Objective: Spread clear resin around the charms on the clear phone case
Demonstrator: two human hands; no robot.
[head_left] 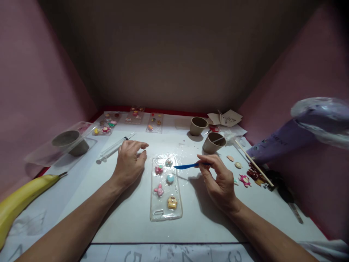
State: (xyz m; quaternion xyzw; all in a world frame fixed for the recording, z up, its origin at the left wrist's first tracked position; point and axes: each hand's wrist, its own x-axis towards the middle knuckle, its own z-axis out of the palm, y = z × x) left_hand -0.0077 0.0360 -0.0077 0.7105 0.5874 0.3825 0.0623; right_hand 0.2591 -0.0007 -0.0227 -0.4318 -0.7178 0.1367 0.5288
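Note:
A clear phone case lies on the white board, with several small charms on it, among them a pink rabbit, a light blue round piece and a yellow figure. My right hand pinches a blue plastic knife, whose tip points left over the upper right part of the case. Left of the case, my left hand rests on the board with its fingers apart and nothing in it. A syringe lies just beyond that hand.
Two cups stand at the back right. More charms and a wooden stick lie at the right, beside a purple bag. Decorated cases line the back. A grey cup and banana are left.

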